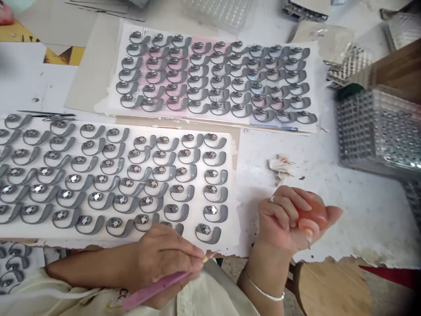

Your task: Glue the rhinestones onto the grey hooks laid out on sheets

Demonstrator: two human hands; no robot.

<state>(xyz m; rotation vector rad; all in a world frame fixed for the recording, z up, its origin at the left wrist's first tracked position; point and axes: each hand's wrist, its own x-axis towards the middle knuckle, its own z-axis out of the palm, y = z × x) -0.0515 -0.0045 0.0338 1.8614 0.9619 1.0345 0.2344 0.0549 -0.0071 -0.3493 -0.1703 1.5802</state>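
Pink stick (154, 289): pinched in left fingers (194, 254), tip near white card (235, 219).
Orange squeeze bulb (312, 215): wrapped in right fingers (283, 206), nozzle down.

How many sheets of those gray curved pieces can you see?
3. The far sheet lies beyond the near sheet, which reaches under the left hand. A third sheet shows at lower left, partly hidden. Others could lie hidden underneath.
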